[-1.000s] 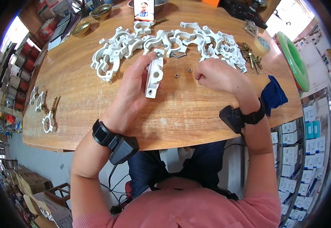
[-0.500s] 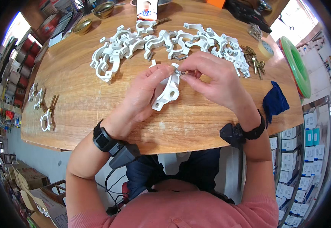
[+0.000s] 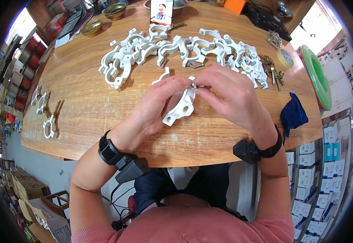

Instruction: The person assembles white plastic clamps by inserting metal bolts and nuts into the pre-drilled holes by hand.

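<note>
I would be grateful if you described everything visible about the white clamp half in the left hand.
The white clamp half is curved and smooth, plastic or coated metal; I cannot tell which. A round opening shows in a raised boss along its side, and a smaller hole in its near end tab. The left hand holds it slanted above the wooden table. At its far end, the right hand pinches a small metal piece.
</note>
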Demonstrator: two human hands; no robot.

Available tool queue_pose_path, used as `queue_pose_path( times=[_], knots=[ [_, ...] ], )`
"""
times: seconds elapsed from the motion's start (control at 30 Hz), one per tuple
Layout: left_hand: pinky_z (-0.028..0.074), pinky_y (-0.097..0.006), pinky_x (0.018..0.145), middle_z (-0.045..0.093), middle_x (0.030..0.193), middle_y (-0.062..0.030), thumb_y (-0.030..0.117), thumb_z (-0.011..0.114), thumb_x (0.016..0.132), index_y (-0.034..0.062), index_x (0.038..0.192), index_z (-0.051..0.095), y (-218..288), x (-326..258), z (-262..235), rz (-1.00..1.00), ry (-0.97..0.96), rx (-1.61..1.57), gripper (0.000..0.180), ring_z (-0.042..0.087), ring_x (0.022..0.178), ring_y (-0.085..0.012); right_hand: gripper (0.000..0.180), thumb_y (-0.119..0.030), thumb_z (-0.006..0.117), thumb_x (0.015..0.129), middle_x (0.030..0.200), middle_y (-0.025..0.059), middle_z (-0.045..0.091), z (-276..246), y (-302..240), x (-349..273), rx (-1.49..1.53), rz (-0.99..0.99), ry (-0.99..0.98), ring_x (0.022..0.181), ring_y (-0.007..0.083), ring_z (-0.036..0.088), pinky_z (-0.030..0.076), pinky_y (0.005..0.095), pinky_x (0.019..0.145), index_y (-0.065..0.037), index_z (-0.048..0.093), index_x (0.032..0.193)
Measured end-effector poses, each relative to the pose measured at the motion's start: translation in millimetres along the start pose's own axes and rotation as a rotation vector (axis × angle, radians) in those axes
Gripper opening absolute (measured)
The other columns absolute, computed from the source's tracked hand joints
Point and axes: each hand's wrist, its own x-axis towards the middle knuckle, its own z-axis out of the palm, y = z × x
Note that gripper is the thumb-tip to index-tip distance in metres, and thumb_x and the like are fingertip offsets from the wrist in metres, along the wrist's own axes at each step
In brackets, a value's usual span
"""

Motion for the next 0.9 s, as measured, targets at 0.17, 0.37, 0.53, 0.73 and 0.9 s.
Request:
queue_pose_path(
  times=[0.17,0.37,0.53,0.73,0.9],
  knots=[
    [0.047,-0.023,0.053,0.057,0.075,-0.0023,0.020,0.052,0.083,0.0034,0.091,0.053,-0.2,0.8,1.9,-0.013,0.020,0.009,0.019,0.055,0.062,-0.0091,0.019,0.001,0.061,0.066,0.076,0.0085,0.054,3.3,0.5,-1.8,-0.009,-0.033,0.023,0.066,0.0231,0.055,0.046,0.0300,0.056,-0.001,0.057,0.085],
    [0.044,-0.020,0.051,0.056,0.074,-0.0008,0.020,0.052,0.083,0.0049,0.089,0.054,0.6,1.0,2.3,-0.018,0.086,0.138,0.017,0.054,0.061,-0.0067,0.019,0.005,0.064,0.065,0.075,0.0108,0.058,0.7,-6.4,-1.6,0.023,0.096,-0.018,0.068,0.0224,0.058,0.047,0.0284,0.059,0.001,0.059,0.083],
    [0.043,-0.019,0.051,0.055,0.074,-0.0020,0.021,0.052,0.083,0.0033,0.089,0.053,0.4,-1.3,7.1,0.000,0.112,0.115,0.018,0.054,0.062,-0.0075,0.018,0.002,0.061,0.068,0.077,0.0106,0.054,1.6,-2.9,-3.3,0.054,0.035,-0.004,0.067,0.0251,0.055,0.046,0.0310,0.057,0.001,0.058,0.085],
    [0.044,-0.021,0.050,0.056,0.076,-0.0035,0.020,0.051,0.084,0.0018,0.091,0.052,-0.7,-4.5,4.8,-0.020,0.095,0.105,0.020,0.055,0.063,-0.0091,0.016,0.000,0.061,0.069,0.075,0.0099,0.054,1.0,-3.9,-2.6,0.040,0.007,-0.023,0.066,0.0255,0.055,0.045,0.0317,0.056,0.000,0.058,0.085],
    [0.044,-0.021,0.049,0.056,0.076,-0.0036,0.021,0.050,0.084,0.0020,0.091,0.052,-0.8,-3.9,6.2,-0.037,0.095,0.098,0.020,0.055,0.062,-0.0098,0.015,-0.003,0.063,0.069,0.073,0.0102,0.054,-0.2,-5.5,-4.2,0.048,0.103,0.000,0.063,0.0256,0.054,0.045,0.0318,0.056,-0.001,0.058,0.083]
  ],
)
